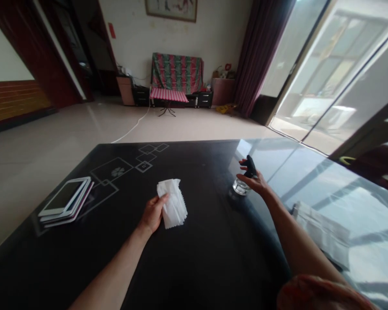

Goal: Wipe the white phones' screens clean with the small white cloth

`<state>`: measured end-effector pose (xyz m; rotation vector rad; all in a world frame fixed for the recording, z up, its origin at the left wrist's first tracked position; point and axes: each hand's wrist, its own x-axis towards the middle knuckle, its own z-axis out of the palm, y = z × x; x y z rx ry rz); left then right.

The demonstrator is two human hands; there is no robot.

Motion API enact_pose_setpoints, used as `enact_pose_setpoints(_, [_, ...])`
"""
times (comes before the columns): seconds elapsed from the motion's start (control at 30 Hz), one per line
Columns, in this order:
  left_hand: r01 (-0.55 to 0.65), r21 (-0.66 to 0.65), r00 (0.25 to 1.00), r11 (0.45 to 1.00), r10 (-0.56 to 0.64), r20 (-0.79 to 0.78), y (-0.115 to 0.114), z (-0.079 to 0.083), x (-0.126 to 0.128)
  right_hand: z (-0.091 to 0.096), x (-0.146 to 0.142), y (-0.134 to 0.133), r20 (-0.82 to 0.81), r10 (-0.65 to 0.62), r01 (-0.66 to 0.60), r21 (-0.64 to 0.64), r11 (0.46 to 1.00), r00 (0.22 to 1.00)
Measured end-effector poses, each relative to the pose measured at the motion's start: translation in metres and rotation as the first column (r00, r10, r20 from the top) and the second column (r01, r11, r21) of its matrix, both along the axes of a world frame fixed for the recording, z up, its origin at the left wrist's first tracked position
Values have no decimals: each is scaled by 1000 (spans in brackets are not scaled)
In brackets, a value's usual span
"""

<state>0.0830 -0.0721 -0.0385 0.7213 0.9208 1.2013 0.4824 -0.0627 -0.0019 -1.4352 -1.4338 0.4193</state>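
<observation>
My left hand rests on the black glass table and pinches a folded white cloth at its left edge. My right hand reaches out to the right and is wrapped round the black trigger top of a small clear spray bottle, which stands on the table. The bottle's lower body shows just left of my palm. Both forearms stretch forward from the near edge.
A stack of tablets or phones lies at the table's left side. Folded newspapers lie at the right. Beyond the table are a tiled floor, a covered sofa and glass doors.
</observation>
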Motion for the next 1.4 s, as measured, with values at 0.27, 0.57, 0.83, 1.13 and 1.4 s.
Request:
enact_pose_setpoints(0.27, [-169, 57, 982, 984, 164, 95, 15, 4, -18, 18, -109, -15, -210, 203, -218, -50, 975, 956])
enact_pose_setpoints(0.57, [-285, 178, 958, 942, 274, 84, 22, 14, -27, 37, -242, -51, -330, 518, -593, -188, 783, 789])
enact_pose_setpoints(0.83, [-169, 131, 978, 977, 149, 147, 19, 16, -20, 39, -253, -68, -264, 569, -627, -358, 692, 779])
enact_pose_setpoints(1.13, [-124, 108, 984, 986, 109, 138, 14, 19, -17, 48, -251, -68, -279, 571, -635, -384, 670, 772])
enact_pose_setpoints(1.4, [-89, 81, 987, 993, 77, 140, 9, 22, -13, 49, -248, -69, -341, 536, -635, -442, 634, 773])
